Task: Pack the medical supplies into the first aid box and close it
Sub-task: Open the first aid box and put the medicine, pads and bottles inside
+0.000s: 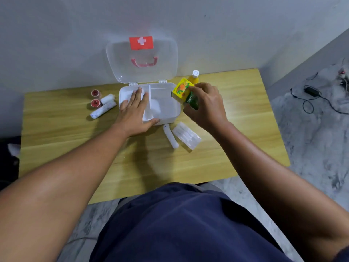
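On the table (56, 144), against the wall, the first aid box (166, 104) stands open with its lid (141, 61) tipped back. The left hand (135, 112) lies spread flat across the box's left compartment, bracing it; the right hand (205, 103) pinches a yellow carton (182, 89) and a dark green bottle (192, 100) together over the right rim. Carrying two things in one pinch, one may slip and knock the orange bottle (195, 77) just behind. Gauze rolls (103, 108), tape spools (96, 98), a white tube (171, 137) and a clear case (187, 136) wait outside. What lies beneath the left palm is hidden, and the labels are too blurred to read.
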